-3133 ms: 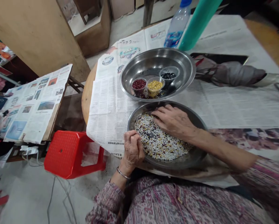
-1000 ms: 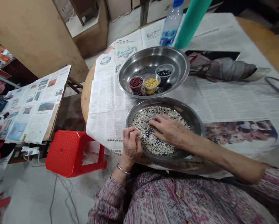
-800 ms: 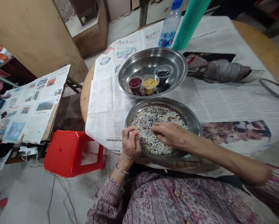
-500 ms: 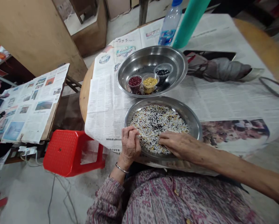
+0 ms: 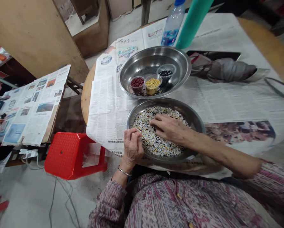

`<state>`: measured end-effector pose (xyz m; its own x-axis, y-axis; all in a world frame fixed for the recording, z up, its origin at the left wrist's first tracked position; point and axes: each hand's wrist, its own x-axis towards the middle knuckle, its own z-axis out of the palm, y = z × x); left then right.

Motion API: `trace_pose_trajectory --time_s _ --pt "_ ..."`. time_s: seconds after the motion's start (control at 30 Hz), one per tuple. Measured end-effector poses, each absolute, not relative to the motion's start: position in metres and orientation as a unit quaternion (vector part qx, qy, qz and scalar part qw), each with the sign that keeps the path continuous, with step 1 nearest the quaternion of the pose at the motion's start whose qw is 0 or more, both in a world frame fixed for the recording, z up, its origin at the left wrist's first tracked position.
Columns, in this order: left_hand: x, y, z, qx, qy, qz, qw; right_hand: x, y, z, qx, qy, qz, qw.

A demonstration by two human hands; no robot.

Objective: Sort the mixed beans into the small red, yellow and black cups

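Currently, the left hand [image 5: 133, 145] is curled over the left rim of the near bowl [image 5: 196, 118], gripping it. The right hand [image 5: 168, 126] has bent fingers among the mixed grains [image 5: 165, 147] inside; whether they pinch any, I cannot tell. Just beyond, the far bowl [image 5: 180, 69] holds three cups [image 5: 152, 91] of red, yellow and black grains. Far behind it stands a bottle [image 5: 172, 27].

Purple, pink and grey patterned shirt [image 5: 156, 202], long sleeves [image 5: 110, 199], yellowish button [image 5: 179, 196], silver bangle [image 5: 124, 171] (slim, worn on the left)
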<state>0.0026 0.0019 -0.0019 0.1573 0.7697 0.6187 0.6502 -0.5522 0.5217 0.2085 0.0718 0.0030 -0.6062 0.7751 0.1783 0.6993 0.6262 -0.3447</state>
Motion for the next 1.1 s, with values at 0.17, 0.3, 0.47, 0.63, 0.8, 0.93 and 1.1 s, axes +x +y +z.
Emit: trace_pose_trajectory --time_s 0.17,0.3,0.47,0.63,0.8,0.93,1.1 --pt "0.003 0.002 -0.002 0.756 0.471 0.45 0.069 0.198 0.058 0.005 -0.376 -0.888 0.216 0.153" --pt "0.002 0.001 -0.004 0.756 0.471 0.449 0.072 0.194 0.03 0.009 -0.344 -0.893 0.238 0.165" --pt "0.003 0.002 -0.004 0.756 0.47 0.45 0.07 0.194 0.015 0.005 -0.279 -0.925 0.206 0.155" --pt "0.003 0.001 -0.004 0.754 0.472 0.451 0.073 0.213 0.045 0.0 -0.369 -0.908 0.117 0.158" --pt "0.003 0.001 -0.003 0.752 0.472 0.453 0.078 0.214 0.082 0.007 -0.454 -0.872 0.057 0.172" --pt "0.003 0.003 -0.003 0.753 0.471 0.454 0.072 0.186 0.083 0.013 -0.446 -0.873 0.06 0.187" --pt "0.003 0.002 -0.004 0.751 0.475 0.453 0.069 0.168 0.063 0.012 -0.309 -0.922 0.153 0.178"
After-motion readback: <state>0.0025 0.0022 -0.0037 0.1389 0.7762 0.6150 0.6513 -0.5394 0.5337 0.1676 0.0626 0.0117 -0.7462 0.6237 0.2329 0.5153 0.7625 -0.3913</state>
